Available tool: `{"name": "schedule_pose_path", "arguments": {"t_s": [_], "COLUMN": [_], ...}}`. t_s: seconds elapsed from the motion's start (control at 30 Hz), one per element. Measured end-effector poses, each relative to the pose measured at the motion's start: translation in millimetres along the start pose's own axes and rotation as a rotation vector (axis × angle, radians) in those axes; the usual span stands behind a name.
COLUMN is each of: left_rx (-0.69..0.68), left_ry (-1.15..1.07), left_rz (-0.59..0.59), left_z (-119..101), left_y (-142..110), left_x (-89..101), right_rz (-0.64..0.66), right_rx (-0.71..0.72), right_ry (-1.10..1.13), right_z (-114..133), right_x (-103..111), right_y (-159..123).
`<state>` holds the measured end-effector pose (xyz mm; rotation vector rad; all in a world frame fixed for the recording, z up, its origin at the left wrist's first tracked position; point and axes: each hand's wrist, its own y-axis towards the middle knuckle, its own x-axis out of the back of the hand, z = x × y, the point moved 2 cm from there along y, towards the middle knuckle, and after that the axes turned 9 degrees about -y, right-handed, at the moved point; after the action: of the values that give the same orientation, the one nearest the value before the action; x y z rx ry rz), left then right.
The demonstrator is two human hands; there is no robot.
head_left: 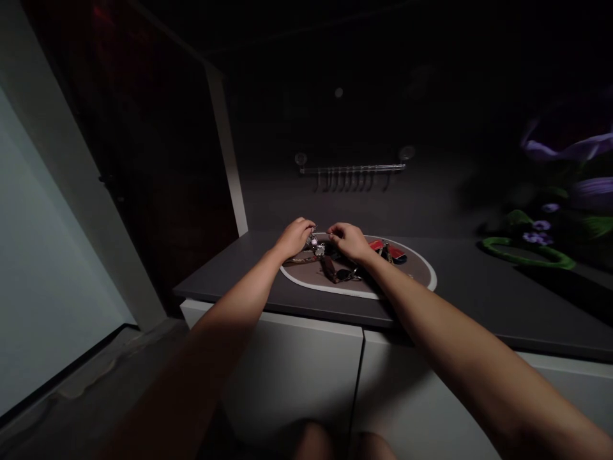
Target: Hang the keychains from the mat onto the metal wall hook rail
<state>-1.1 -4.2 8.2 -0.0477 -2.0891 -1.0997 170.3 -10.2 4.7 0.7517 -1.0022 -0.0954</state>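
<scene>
My left hand is closed at the fingertips on a keychain with small metal and pale charms, which dangles over the left part of an oval mat. My right hand hovers just to the right of it, thumb and fingers curled together; whether something small sits between them is too dark to tell. Below the hands lie a dark brown strap-like piece and a round black fob with a metal ring. Red tags rest beyond my right wrist, partly covered by it.
A clear rail with hooks is fixed to the dark wall. Purple flowers and a green ring-shaped object stand on the right of the dark counter. White cabinet doors are below, a dark door at left.
</scene>
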Motion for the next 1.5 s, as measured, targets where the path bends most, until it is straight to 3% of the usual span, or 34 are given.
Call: {"name": "schedule_pose_path", "arguments": {"t_s": [0.2,0.5,0.87,1.17,1.33,1.5], "left_rx": [0.052,0.103,0.080,0.045,-0.007,0.023], "left_ry": [-0.138,-0.322,-0.316,-0.226,-0.106,-0.173], "left_rz": [-0.134,-0.245,-0.183,-0.210,-0.165,-0.111], "left_z": [-3.0,-15.3,-23.4,-17.6,-15.3,-13.5], "left_y": [2.7,2.9,1.5,1.1,0.8,0.8], "left_x": [4.7,7.2,5.4,7.6,8.1,4.8], "right_rz": [-0.042,-0.140,-0.179,-0.240,-0.276,-0.272], "right_rx": [0.026,0.195,0.194,0.190,0.146,0.076], "right_ry": [0.043,0.125,0.128,0.088,0.100,0.225], "right_z": [9.0,21.3,23.5,21.6,18.0,17.8], "right_x": [3.6,7.5,7.9,11.1,12.9,14.7], "right_y": [-0.9,-1.9,-2.7,-0.8,1.6,1.1]}}
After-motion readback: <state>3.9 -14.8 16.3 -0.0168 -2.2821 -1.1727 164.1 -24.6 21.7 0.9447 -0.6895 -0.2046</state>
